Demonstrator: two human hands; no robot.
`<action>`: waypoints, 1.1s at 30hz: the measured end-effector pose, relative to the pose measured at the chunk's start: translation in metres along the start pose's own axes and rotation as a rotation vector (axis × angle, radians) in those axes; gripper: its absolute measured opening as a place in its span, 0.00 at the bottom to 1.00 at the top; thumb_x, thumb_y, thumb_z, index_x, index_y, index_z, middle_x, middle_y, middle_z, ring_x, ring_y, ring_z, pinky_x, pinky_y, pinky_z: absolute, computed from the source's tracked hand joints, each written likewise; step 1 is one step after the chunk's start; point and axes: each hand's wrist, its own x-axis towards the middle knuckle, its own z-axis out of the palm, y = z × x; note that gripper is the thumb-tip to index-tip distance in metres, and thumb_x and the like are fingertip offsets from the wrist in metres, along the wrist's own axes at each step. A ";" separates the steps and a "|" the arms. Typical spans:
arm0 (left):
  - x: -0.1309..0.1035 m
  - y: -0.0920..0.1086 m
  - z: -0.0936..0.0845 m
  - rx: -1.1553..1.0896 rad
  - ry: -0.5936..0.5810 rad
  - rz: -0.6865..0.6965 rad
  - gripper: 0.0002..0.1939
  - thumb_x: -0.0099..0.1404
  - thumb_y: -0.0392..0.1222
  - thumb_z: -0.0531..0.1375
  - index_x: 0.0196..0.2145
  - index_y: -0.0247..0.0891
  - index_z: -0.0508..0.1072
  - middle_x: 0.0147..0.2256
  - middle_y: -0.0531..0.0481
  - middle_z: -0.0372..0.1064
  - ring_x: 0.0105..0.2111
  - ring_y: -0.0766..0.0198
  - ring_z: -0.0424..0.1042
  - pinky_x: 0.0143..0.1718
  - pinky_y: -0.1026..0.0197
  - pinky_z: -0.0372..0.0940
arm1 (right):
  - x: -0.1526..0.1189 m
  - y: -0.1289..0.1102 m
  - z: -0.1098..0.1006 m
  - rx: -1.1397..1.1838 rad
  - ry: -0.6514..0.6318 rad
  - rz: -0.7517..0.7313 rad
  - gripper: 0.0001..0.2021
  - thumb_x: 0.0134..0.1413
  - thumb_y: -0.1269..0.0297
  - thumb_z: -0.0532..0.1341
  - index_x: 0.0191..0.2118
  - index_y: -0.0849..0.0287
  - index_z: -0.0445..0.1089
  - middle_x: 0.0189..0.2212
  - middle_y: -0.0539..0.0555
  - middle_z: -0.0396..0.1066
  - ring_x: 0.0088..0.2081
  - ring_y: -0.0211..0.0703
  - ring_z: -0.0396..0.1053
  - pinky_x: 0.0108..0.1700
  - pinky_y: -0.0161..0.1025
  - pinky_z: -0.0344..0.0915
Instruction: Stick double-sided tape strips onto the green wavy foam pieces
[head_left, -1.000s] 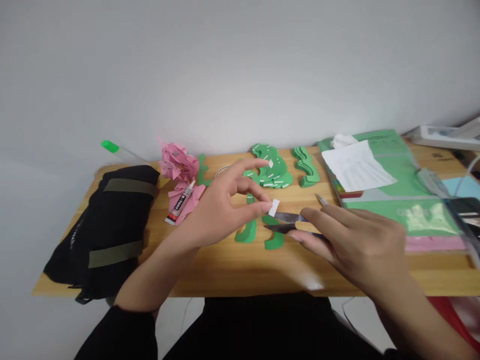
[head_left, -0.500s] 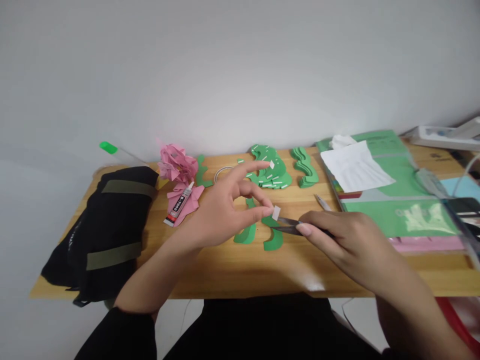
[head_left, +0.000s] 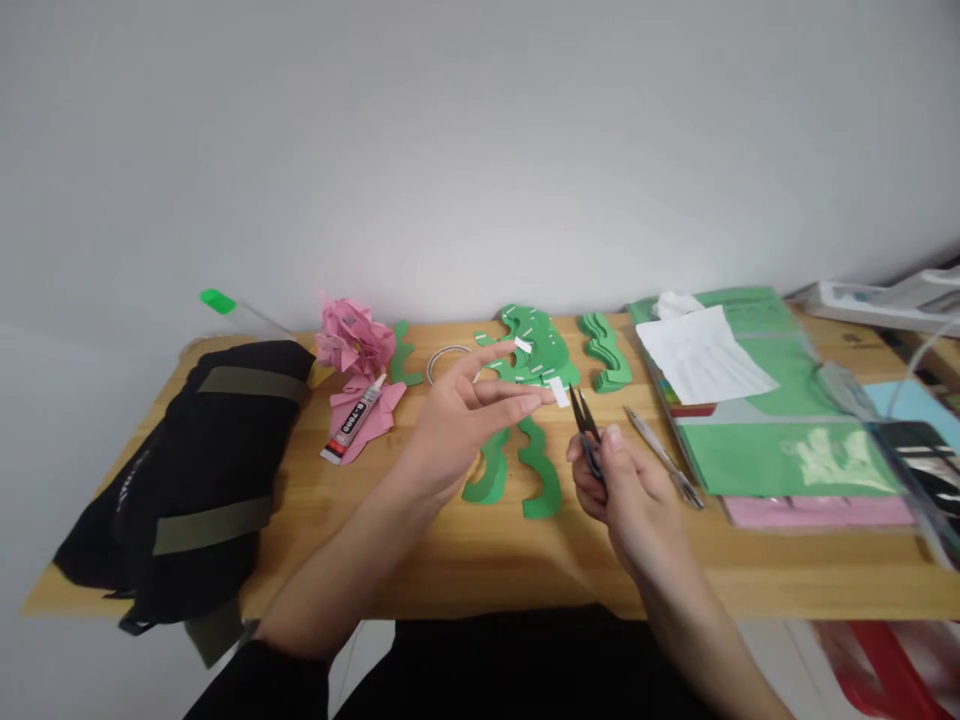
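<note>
My left hand (head_left: 465,420) is over the middle of the table. A small white strip, like double-sided tape (head_left: 559,391), sticks out at the tip of its middle finger, with the thumb close against that finger. A second white piece (head_left: 523,345) sits on its raised index fingertip. My right hand (head_left: 626,475) grips a pair of small dark thread snips (head_left: 587,425), blades pointing up and apart, just right of the strip. Beneath and between my hands lie wavy green paper pieces (head_left: 540,470). Behind them is a green pile (head_left: 544,345) dotted with white strips.
Another green stack (head_left: 604,352) and metal tweezers-like tool (head_left: 664,455) lie to the right, near green packaging (head_left: 787,450) with a white tissue (head_left: 701,355). At left are pink paper (head_left: 356,335), a glue tube (head_left: 354,420), a tape roll (head_left: 442,352) and a black bag (head_left: 195,470).
My right hand has drawn back from the strip and turned the snips upward. My left thumb and middle finger have straightened, and the strip has shifted up slightly.
</note>
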 end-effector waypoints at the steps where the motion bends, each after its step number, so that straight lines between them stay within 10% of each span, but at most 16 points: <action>1: 0.000 -0.002 0.001 -0.014 0.004 -0.008 0.27 0.53 0.35 0.71 0.49 0.36 0.68 0.30 0.50 0.81 0.36 0.61 0.80 0.47 0.57 0.67 | -0.001 0.000 0.003 0.028 -0.008 0.014 0.28 0.53 0.34 0.58 0.28 0.59 0.67 0.17 0.42 0.46 0.17 0.29 0.41 0.17 0.30 0.40; 33: 0.001 -0.008 0.005 -0.092 0.050 -0.088 0.25 0.53 0.33 0.69 0.48 0.37 0.68 0.29 0.52 0.80 0.37 0.61 0.79 0.48 0.57 0.65 | 0.000 -0.010 0.008 0.023 -0.017 0.046 0.28 0.51 0.33 0.59 0.26 0.59 0.66 0.16 0.42 0.45 0.16 0.29 0.40 0.16 0.29 0.40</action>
